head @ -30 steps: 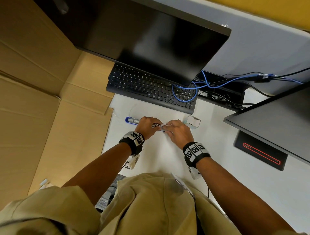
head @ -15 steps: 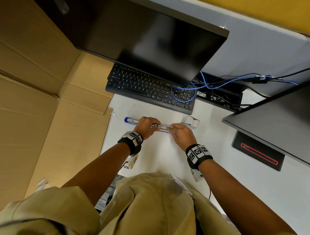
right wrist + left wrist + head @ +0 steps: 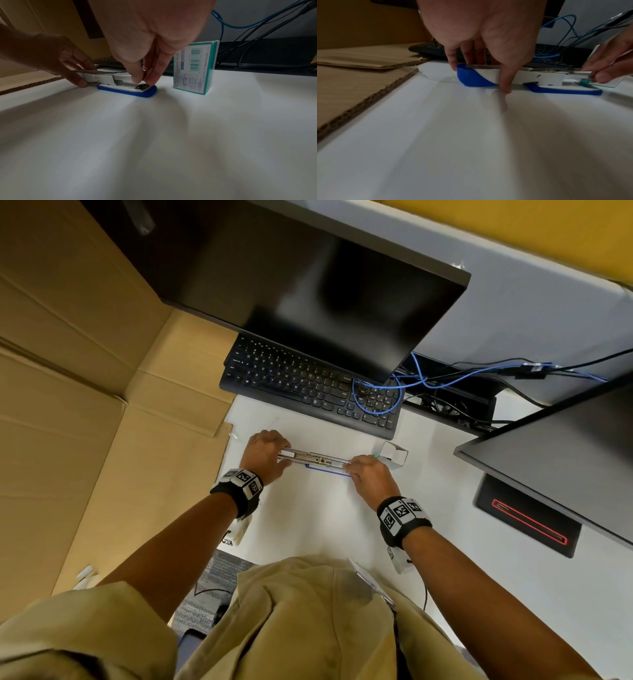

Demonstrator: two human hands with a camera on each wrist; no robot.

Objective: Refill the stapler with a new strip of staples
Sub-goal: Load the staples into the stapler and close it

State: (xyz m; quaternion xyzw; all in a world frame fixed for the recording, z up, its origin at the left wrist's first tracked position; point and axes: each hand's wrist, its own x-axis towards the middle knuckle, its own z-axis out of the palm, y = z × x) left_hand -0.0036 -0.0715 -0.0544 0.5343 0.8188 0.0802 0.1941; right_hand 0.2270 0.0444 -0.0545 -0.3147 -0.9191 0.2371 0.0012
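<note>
A blue and white stapler [image 3: 318, 461] lies folded open flat on the white desk [image 3: 308, 518]. My left hand [image 3: 265, 451] grips its flipped-back cover, thumb on the near side and fingers behind [image 3: 479, 75]. The cover's blue tip [image 3: 469, 77] pokes out to the left. My right hand [image 3: 368, 474] pinches the front end of the metal staple rail [image 3: 143, 79], just above the blue base [image 3: 126, 91] and its anvil plate [image 3: 142, 86]. Whether a staple strip sits in the rail is hidden by the fingers.
A teal and white staple box [image 3: 193, 67] stands upright just right of the stapler, its top open [image 3: 394, 455]. A black keyboard [image 3: 308, 388] and monitor [image 3: 325, 296] lie behind, with blue cables [image 3: 428, 381]. Flat cardboard [image 3: 102, 440] borders the desk's left edge.
My hands have moved apart along the stapler: the left slid left over the cover's blue tip, the right slid right to the rail's front end. More of the metal rail now shows.
</note>
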